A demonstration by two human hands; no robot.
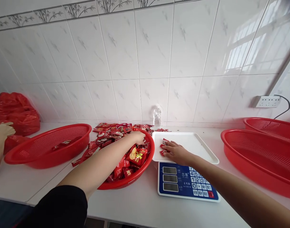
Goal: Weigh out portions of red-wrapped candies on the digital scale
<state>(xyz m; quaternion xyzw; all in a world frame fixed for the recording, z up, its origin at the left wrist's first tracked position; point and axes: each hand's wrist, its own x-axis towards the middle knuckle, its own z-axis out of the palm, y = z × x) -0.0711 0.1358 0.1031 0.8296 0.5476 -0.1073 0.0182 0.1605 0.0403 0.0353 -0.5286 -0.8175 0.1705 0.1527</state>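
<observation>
My left hand [137, 137] reaches into a red plastic basket [150, 160] heaped with small red snack packets [138, 155]. Its fingers bend down around a packet near the basket's far right side, and the fingertips are partly hidden. On the right, my right hand [177, 153] is over the white weighing tray [194, 144], its fingers closed over a red snack packet [164, 143] whose ends stick out to the left. Below the tray, the scale's blue panel [182, 182] shows three displays and a keypad, partly covered by my right forearm.
Loose packets [109, 129] lie behind the basket near a clear plastic bottle [157, 117]. At left stands another red basket [47, 148] with a few packets, beside red plastic bags [19, 110] and another person's hand [2, 131]. More red baskets [258, 158] stand at right.
</observation>
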